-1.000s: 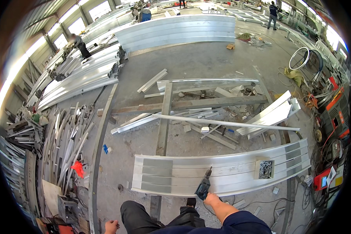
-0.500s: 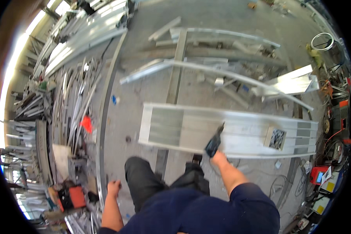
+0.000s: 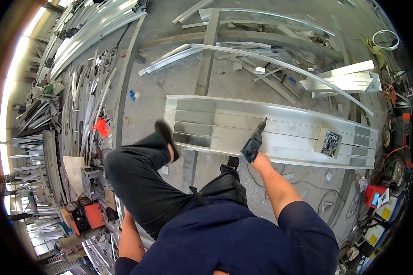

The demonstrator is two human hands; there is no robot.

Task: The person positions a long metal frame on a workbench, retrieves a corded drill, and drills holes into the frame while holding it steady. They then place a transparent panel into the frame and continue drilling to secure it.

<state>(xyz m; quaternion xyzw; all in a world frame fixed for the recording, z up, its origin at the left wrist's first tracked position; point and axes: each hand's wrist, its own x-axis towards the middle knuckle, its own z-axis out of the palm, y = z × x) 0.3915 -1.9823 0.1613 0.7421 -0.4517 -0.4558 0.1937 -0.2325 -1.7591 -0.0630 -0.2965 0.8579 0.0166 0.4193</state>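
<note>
My right hand point(image 3: 260, 161) is closed round the grip of a dark power drill point(image 3: 251, 147). The drill's bit points away from me, over the middle of a long silvery metal panel point(image 3: 234, 120) with lengthwise ribs; I cannot tell whether it touches. Toward the panel's right end sits a small open box point(image 3: 320, 139) full of screws point(image 3: 330, 143). My left arm hangs at my left side. Most of my left hand point(image 3: 127, 214) is hidden behind my raised left leg, so its fingers do not show.
Steel rails point(image 3: 125, 91) run across the floor, and loose metal profiles point(image 3: 170, 59) lie beyond the panel. Scrap strips point(image 3: 89, 105) pile up on the left. A cable point(image 3: 303, 182) trails to the right, near a red machine point(image 3: 374, 196) and other tools.
My left leg has lifted and swung out to the left, its foot now by the panel's left end. My left hand has gone behind that leg. The drill stays in my right hand above the panel.
</note>
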